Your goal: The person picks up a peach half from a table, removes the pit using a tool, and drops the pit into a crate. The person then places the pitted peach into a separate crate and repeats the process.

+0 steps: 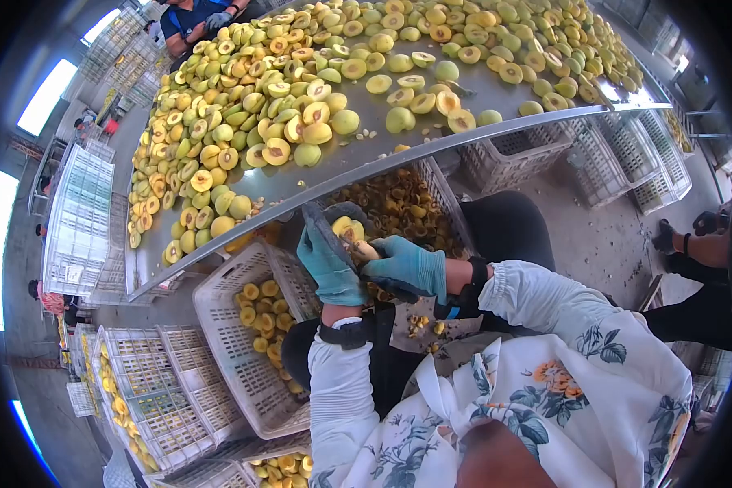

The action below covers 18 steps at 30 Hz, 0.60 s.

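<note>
Pitting, just below the counter's [366,156] near edge: my left hand [330,262] clasps a yellow fruit [348,231], my right hand [408,266] grips a dark blade [320,226]; next, I judge, a controlled twist.

The table [366,154] is spread across the upper frame, with halved fruit [285,106] heaped on it. Below its edge, at the centre, a single fruit [346,229] is held in the left hand [329,264], the right hand [407,268] just right of it. A crate [215,321] is set at lower left.
</note>
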### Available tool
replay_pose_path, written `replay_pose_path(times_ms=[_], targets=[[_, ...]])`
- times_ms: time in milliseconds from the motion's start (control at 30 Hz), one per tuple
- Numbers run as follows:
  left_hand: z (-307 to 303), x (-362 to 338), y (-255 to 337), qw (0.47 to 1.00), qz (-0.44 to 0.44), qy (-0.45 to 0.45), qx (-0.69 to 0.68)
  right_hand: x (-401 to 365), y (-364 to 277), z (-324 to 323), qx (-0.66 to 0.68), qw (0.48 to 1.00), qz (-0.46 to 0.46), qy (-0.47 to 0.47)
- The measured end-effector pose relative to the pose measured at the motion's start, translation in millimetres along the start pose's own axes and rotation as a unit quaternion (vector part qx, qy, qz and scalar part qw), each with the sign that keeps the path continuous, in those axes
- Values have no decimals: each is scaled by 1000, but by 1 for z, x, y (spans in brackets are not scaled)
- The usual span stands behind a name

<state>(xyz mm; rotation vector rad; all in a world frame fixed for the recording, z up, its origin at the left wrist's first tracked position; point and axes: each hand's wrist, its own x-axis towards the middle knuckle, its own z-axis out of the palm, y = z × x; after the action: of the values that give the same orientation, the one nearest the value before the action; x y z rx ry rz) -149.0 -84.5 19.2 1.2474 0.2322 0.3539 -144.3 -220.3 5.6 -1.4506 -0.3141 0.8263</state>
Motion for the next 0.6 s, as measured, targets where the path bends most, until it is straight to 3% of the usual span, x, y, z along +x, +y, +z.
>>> replay_pose_path(times_ms=[100,167,300,400,467,500,533,567,600], targets=[[-9,-3,1,995,-78,-10,-56,-5,-9,-13,104,983,91,-120],[-9,-6,0,992,-84,-28,-88,-4,-7,-16,126,975,98,-152],[-9,-8,11,935,-215,-55,-276,-10,-14,-9,93,982,76,-148],[-13,-11,19,924,-126,-125,-338,-16,-18,-8,46,985,44,-160],[-23,-9,23,996,46,-49,-50,-19,-17,-9,-24,991,38,-127],[-36,-6,32,997,61,-9,-54,-18,-16,-11,-60,991,33,-113],[-49,-3,41,995,75,32,-56,-7,-2,-16,-247,967,-40,-49],[-73,-2,57,976,15,67,-208,-7,-3,-21,-419,907,-5,-45],[-98,-3,63,989,124,86,8,-7,-3,-26,-575,817,29,-36]])
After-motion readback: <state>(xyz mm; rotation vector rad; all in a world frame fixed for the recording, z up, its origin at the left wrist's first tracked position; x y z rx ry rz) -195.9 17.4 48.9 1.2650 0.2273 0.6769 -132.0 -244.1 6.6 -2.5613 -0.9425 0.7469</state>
